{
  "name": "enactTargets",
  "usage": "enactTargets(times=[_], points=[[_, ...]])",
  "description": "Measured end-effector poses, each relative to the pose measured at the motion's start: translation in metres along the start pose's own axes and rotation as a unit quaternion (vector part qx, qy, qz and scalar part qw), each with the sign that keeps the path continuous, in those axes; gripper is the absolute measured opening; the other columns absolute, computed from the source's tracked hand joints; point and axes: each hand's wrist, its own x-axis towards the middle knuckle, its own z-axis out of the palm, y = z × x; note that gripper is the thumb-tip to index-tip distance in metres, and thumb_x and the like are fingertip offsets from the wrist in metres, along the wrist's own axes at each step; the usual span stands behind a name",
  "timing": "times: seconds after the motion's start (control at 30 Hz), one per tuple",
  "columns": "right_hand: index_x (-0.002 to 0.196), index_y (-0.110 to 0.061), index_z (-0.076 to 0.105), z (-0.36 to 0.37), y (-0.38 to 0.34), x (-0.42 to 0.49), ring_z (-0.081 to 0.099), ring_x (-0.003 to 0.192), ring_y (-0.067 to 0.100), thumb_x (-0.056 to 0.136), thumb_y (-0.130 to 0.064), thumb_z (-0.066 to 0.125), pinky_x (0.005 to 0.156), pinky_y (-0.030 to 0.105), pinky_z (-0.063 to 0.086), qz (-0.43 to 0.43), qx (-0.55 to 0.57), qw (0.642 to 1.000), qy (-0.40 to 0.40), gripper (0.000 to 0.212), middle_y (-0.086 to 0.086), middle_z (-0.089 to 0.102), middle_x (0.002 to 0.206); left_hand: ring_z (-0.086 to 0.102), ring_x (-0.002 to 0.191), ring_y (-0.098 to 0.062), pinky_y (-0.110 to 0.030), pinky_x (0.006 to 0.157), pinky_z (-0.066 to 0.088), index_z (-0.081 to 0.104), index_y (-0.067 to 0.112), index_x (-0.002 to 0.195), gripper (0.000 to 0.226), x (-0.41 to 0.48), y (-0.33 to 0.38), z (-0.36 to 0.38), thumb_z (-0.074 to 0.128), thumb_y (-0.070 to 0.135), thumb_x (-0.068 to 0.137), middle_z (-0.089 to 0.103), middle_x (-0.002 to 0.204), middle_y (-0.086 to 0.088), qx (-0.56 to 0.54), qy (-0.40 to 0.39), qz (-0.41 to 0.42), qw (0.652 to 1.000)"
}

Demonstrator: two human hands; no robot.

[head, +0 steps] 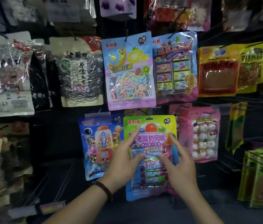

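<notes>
— How do the person's fingers (134, 135) lie?
— They are spread apart and nearly straight on both hands, clamped on nothing. The left hand (122, 164) lays its forefinger up the left edge of the green bag (150, 125), with the thumb across the bag's clear window. The right hand (182, 168) mirrors it on the right edge, forefinger up and thumb pointing in toward the other thumb. Whether any fingertip reaches behind the bag cannot be told.
— And the green bag itself?
— It hangs upright on the rack, facing out, between the two hands. Its lower part shows between the wrists. A dark bracelet (103, 187) sits on the left wrist, below and left of the bag.
— What hangs round it?
— A blue bag (93, 143) is just left of it, partly behind the left hand, and a pink bag (203, 136) is just right of it. Above it, a little to the left, is a pastel bag (127, 70) of coloured strips, and up to the right a bag of small boxes (176, 67). Further up and left hangs a seed bag (79, 70). Well up to the right are yellow bags (218, 70). Low to the right, well apart, green packs (260, 178) hang on hooks.
</notes>
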Motion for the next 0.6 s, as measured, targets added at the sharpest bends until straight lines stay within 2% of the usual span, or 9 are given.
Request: enactTargets(times=[0.13, 0.2, 0.27, 0.4, 0.5, 0.57, 0.6], points=[[0.143, -0.061, 0.053, -0.003, 0.010, 0.025, 0.043, 0.122, -0.027, 0.090, -0.025, 0.084, 0.100, 0.011, 0.035, -0.013, 0.001, 1.000, 0.015, 0.071, -0.030, 0.052, 0.133, 0.022, 0.136, 0.030, -0.013, 0.116, 0.021, 0.018, 0.060, 0.160, 0.086, 0.021, 0.000, 0.008, 0.072, 0.029, 0.100, 0.027, 0.153, 0.042, 0.028, 0.000, 0.010, 1.000], [0.141, -0.060, 0.055, 0.000, 0.014, 0.033, 0.045, 0.120, -0.025, 0.091, -0.025, 0.083, 0.094, 0.008, 0.035, -0.007, 0.000, 1.000, 0.014, 0.067, -0.024, 0.053, 0.130, 0.021, 0.145, 0.018, -0.019, 0.120, 0.018, 0.016, 0.060, 0.160, 0.087, 0.029, -0.004, 0.013, 0.072, 0.030, 0.100, 0.024, 0.157, 0.038, 0.033, 0.004, 0.007, 0.999], [0.140, -0.058, 0.057, 0.003, 0.021, 0.036, 0.045, 0.121, -0.024, 0.092, -0.022, 0.082, 0.095, 0.009, 0.037, -0.001, 0.001, 1.000, 0.015, 0.065, -0.024, 0.054, 0.129, 0.018, 0.149, 0.012, -0.024, 0.122, 0.017, 0.016, 0.060, 0.160, 0.087, 0.033, -0.008, 0.017, 0.071, 0.031, 0.100, 0.023, 0.159, 0.036, 0.035, 0.002, -0.002, 0.999], [0.139, -0.057, 0.058, 0.008, 0.032, 0.036, 0.046, 0.120, -0.023, 0.092, -0.022, 0.081, 0.102, 0.021, 0.040, 0.022, 0.003, 1.000, 0.020, 0.063, -0.024, 0.053, 0.129, 0.020, 0.150, 0.008, -0.030, 0.125, 0.020, 0.011, 0.064, 0.159, 0.087, 0.036, -0.020, 0.022, 0.069, 0.034, 0.101, 0.024, 0.159, 0.032, 0.046, -0.011, -0.013, 0.999], [0.145, -0.058, 0.052, 0.013, 0.035, 0.040, 0.045, 0.117, -0.023, 0.096, -0.027, 0.077, 0.098, 0.014, 0.038, 0.023, -0.017, 1.000, 0.005, 0.063, -0.020, 0.049, 0.129, 0.020, 0.153, 0.002, -0.037, 0.128, 0.020, 0.008, 0.065, 0.158, 0.088, 0.042, -0.028, 0.024, 0.068, 0.036, 0.102, 0.025, 0.162, 0.028, 0.065, -0.011, -0.018, 0.998], [0.151, -0.060, 0.041, 0.015, 0.035, 0.045, 0.048, 0.110, -0.017, 0.098, -0.032, 0.073, 0.084, 0.006, 0.038, 0.035, -0.051, 0.998, -0.028, 0.069, -0.013, 0.044, 0.129, 0.033, 0.154, -0.011, -0.045, 0.126, 0.034, 0.002, 0.068, 0.157, 0.094, 0.050, -0.034, 0.027, 0.070, 0.037, 0.100, 0.033, 0.167, 0.013, 0.078, -0.021, -0.035, 0.996], [0.155, -0.060, 0.034, 0.017, 0.036, 0.048, 0.050, 0.106, -0.014, 0.099, -0.033, 0.072, 0.080, 0.005, 0.038, 0.047, -0.067, 0.995, -0.048, 0.073, -0.010, 0.040, 0.130, 0.049, 0.144, -0.019, -0.041, 0.115, 0.048, -0.002, 0.070, 0.155, 0.098, 0.056, -0.037, 0.029, 0.071, 0.036, 0.099, 0.041, 0.164, 0.000, 0.086, -0.031, -0.051, 0.995]])
